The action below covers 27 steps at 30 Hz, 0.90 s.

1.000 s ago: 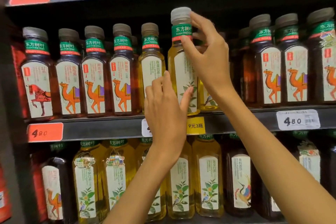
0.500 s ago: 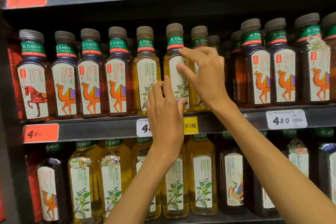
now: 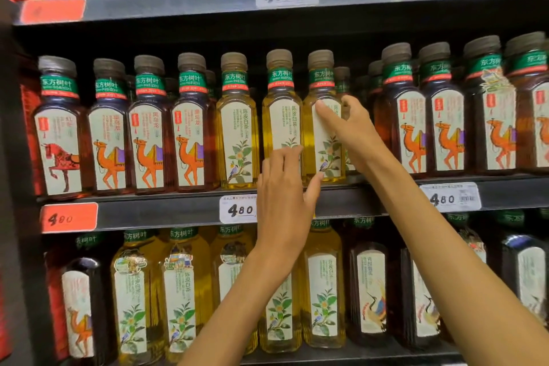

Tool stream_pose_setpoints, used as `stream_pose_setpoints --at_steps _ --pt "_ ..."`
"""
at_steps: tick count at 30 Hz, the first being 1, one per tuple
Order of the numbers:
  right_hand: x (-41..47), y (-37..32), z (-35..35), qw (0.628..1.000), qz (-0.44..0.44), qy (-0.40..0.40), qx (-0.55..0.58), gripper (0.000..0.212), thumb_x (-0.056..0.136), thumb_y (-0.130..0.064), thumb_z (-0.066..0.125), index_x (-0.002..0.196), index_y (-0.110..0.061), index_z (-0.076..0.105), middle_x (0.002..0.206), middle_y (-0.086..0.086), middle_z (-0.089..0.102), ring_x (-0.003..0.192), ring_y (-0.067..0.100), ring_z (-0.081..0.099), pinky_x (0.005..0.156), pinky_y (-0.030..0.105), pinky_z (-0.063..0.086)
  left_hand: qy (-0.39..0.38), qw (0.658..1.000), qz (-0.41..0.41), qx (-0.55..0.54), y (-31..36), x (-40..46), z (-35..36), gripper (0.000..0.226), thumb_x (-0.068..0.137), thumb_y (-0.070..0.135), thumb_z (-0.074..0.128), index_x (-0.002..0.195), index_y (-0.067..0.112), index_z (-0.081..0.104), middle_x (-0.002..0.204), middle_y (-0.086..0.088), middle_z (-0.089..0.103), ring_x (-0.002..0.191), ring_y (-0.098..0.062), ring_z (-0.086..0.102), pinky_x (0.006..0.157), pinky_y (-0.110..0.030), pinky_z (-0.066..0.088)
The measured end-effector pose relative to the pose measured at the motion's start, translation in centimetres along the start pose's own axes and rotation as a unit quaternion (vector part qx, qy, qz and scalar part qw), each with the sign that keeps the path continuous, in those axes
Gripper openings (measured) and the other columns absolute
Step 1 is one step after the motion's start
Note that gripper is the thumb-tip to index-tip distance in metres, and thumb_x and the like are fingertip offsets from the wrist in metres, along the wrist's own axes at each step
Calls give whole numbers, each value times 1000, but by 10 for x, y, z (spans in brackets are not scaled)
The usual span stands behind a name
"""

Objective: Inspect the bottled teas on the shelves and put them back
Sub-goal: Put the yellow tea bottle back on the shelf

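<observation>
On the middle shelf (image 3: 166, 214), three pale yellow tea bottles stand upright at the front edge between dark camel-label bottles on either side. The right hand (image 3: 353, 134) reaches the third yellow bottle (image 3: 322, 116), its thumb laid across the label and the other fingers curled round the far side, gripping it. The left hand (image 3: 283, 196) rests with relaxed, slightly spread fingers against the base of the second yellow bottle (image 3: 280, 110), holding nothing. My judgement: the next bottle is about to be taken. Lift it straight up and forward so it clears the neighbours, keep the left hand steadying the row, and turn the label outward on return.
</observation>
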State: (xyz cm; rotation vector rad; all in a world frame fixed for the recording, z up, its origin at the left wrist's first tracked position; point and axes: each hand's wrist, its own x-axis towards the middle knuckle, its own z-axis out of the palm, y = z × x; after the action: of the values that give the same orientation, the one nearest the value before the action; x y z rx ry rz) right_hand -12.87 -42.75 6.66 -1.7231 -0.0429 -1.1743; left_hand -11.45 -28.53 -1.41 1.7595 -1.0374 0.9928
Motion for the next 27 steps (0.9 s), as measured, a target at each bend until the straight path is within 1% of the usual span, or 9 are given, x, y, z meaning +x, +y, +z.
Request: stream_pose_setpoints --at_steps 5,8,11,13,15,18,21,24,27 --pt "-30 -21 -8 987 4 -37 155 50 89 -31 65 132 -13 47 110 10 69 92 20 71 74 32 58 -51 990 -39 -127 4 -8 -3 76 77 64 51 139 22 40 138 7 45 129 -8 39 108 -34 37" --pt "-53 -40 -9 979 -11 -56 196 46 90 -29 64 130 -12 50 102 6 72 90 20 72 69 29 57 -75 969 -93 -214 11 -15 -6 90 70 71 54 145 28 30 143 12 41 129 -4 40 108 -33 39" --pt "-74 -51 -9 967 13 -83 242 40 90 -30 64 124 -12 54 96 6 74 90 21 72 68 29 57 -97 950 -120 -270 22 -21 -11 92 71 63 68 145 32 23 137 13 47 123 -4 49 102 -32 46" --pt "-86 -51 -10 959 39 -108 258 38 89 -33 64 121 -13 57 97 7 73 91 23 72 71 31 58 -92 943 -123 -296 27 -29 -15 87 71 52 73 141 33 26 121 24 54 109 8 54 91 -16 48" --pt "-94 -48 -13 957 53 -138 250 34 90 -36 61 117 -16 61 98 7 73 92 21 71 74 31 58 -104 928 -135 -332 29 -42 -20 74 74 42 75 132 38 31 103 31 60 97 16 56 74 -1 45" --pt "-101 -44 -19 948 84 -174 254 35 85 -49 54 101 -21 68 96 5 73 90 17 70 76 29 57 -173 875 -178 -416 28 -71 -29 60 75 39 76 124 43 41 100 35 63 92 15 60 66 1 44" --pt "-108 -36 -21 924 131 -188 305 41 85 -47 50 105 -13 65 91 7 72 83 18 70 75 30 58 -243 820 -223 -467 24 -107 -35 63 61 52 74 119 47 49 103 27 67 93 9 63 68 -5 49" --pt "-123 -26 -17 909 151 -213 324 41 83 -41 52 109 -10 57 81 3 69 71 16 69 68 28 58 -268 777 -288 -491 20 -135 -37 58 53 54 76 106 52 55 102 24 70 92 5 66 70 -12 52" --pt "-140 -13 -11 921 163 -191 297 37 86 -40 57 107 -9 57 77 3 66 69 18 68 68 31 56 -255 720 -363 -533 18 -148 -38 67 55 59 79 116 40 59 110 10 72 102 -8 67 78 -23 55"
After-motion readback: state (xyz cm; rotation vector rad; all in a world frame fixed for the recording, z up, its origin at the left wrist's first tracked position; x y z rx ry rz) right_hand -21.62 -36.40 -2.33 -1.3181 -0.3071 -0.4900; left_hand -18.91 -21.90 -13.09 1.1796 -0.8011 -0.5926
